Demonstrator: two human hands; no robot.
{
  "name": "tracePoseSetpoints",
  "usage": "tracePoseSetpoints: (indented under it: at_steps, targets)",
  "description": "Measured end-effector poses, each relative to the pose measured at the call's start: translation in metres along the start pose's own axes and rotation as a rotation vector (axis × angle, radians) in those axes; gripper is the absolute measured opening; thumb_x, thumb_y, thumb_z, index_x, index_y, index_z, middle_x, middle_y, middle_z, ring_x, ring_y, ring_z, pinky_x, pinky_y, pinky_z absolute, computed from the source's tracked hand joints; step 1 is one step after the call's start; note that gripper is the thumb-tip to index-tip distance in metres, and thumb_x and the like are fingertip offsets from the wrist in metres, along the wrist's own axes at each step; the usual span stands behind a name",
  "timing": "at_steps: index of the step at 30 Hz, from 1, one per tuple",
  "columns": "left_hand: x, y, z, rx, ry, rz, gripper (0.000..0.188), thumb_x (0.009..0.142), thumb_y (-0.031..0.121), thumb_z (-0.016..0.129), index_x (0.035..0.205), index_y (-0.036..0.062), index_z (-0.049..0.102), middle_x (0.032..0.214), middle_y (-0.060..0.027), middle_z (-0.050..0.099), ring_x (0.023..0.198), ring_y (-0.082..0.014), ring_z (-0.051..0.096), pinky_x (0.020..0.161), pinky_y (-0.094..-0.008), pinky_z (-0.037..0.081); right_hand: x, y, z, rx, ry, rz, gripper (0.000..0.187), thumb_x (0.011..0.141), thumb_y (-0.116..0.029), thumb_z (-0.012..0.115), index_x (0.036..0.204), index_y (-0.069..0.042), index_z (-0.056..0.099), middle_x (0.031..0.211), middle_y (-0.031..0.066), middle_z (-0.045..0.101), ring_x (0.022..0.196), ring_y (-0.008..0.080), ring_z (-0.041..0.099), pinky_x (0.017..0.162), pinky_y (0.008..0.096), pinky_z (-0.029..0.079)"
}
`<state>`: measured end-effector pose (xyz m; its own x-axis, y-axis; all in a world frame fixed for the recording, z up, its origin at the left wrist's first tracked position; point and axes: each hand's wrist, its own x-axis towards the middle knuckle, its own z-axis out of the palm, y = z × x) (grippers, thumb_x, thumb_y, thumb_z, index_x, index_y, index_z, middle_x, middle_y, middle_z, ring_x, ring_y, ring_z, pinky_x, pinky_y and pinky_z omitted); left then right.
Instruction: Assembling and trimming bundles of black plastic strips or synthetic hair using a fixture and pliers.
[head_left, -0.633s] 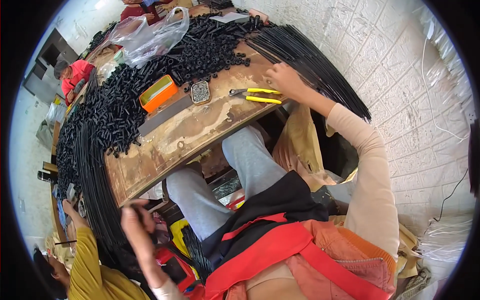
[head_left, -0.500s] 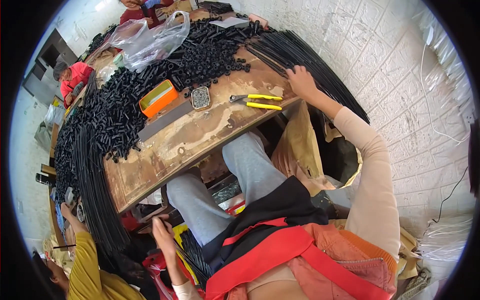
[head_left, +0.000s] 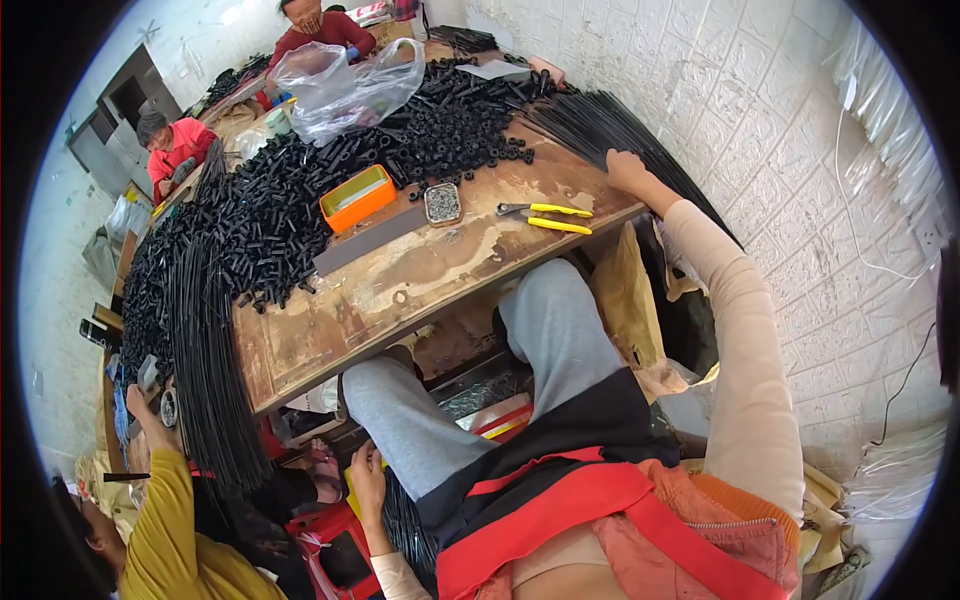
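Note:
My right hand (head_left: pixel 630 174) rests at the table's right corner, beside a fan of thin black rods (head_left: pixel 610 130). Its fingers are loosely bent, and I see nothing in them. My left hand (head_left: pixel 369 482) hangs low next to my left thigh, below the table edge. Its fingers are slightly curled and partly apart, with no held thing visible. Close by it lies a bundle of black strands (head_left: pixel 408 515) against my seat. On the wooden table (head_left: pixel 360 300), near my right hand, lie pliers with yellow handles (head_left: pixel 558 217), jaws pointing left.
A small clear box of metal bits (head_left: pixel 442 204), an orange tray (head_left: pixel 357 198) and a grey strip (head_left: pixel 370 241) lie mid-table. Beyond spreads a heap of black tubes (head_left: pixel 270 210) with a plastic bag (head_left: pixel 345 95). Long black strands (head_left: pixel 205 370) drape over the left edge. Several co-workers sit around.
My view has shifted, so the table sits further right and lower. My left hand has come in from under the table's left end to beside my thigh; the dark thing at it no longer shows.

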<state>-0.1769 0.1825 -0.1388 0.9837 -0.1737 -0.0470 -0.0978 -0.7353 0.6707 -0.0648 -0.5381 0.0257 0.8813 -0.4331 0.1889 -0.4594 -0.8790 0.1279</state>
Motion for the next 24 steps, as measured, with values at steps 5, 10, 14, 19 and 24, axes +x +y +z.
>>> tracePoseSetpoints:
  at_steps: [5, 10, 14, 19, 24]
  targets:
    - [-0.011, -0.036, 0.022, -0.083, -0.113, -0.169, 0.029, 0.092, 0.008, 0.053, 0.119, -0.0024, 0.060, 0.101, -0.0193, 0.067, 0.086, -0.0270, 0.066, 0.075, -0.0351, 0.051, 0.006, -0.001, -0.010, 0.059, -0.136, 0.073, 0.032, 0.073, -0.019, 0.066, 0.096, 0.003, 0.070, 0.099, 0.0227, 0.068, 0.095, 0.0370, 0.067, 0.084, 0.0440, 0.054]
    - [0.009, -0.023, 0.022, -0.267, -0.088, -0.238, 0.028, 0.094, 0.008, 0.051, 0.117, -0.0038, 0.061, 0.093, -0.0176, 0.068, 0.083, -0.0199, 0.065, 0.073, -0.0324, 0.050, 0.003, 0.004, -0.016, -0.037, -0.142, -0.010, 0.031, 0.069, -0.021, 0.065, 0.090, 0.003, 0.071, 0.091, 0.0245, 0.068, 0.088, 0.0388, 0.067, 0.079, 0.0440, 0.055]
    - [0.029, -0.006, 0.013, -0.117, -0.065, -0.089, 0.026, 0.095, 0.008, 0.049, 0.113, -0.0061, 0.061, 0.090, -0.0139, 0.068, 0.079, -0.0169, 0.064, 0.071, -0.0295, 0.050, 0.000, 0.012, -0.010, -0.032, -0.040, -0.099, 0.030, 0.068, -0.021, 0.063, 0.082, 0.004, 0.069, 0.087, 0.0291, 0.066, 0.082, 0.0415, 0.066, 0.075, 0.0468, 0.055]
    - [0.031, -0.012, 0.000, -0.301, -0.023, -0.138, 0.026, 0.096, 0.009, 0.051, 0.116, -0.0042, 0.061, 0.094, -0.0123, 0.068, 0.080, -0.0149, 0.063, 0.071, -0.0277, 0.050, 0.008, 0.015, -0.009, 0.171, 0.206, -0.058, 0.026, 0.070, -0.019, 0.061, 0.078, 0.005, 0.068, 0.077, 0.0269, 0.066, 0.073, 0.0390, 0.067, 0.068, 0.0485, 0.053]
    - [0.028, 0.010, -0.023, -0.318, 0.003, -0.078, 0.029, 0.096, 0.011, 0.054, 0.121, -0.0021, 0.061, 0.099, -0.0109, 0.068, 0.081, -0.0150, 0.064, 0.073, -0.0274, 0.050, 0.045, 0.049, -0.045, 0.644, -0.588, 0.181, 0.026, 0.082, -0.014, 0.055, 0.067, 0.006, 0.063, 0.068, 0.0145, 0.066, 0.054, 0.0210, 0.062, 0.045, 0.0359, 0.048]
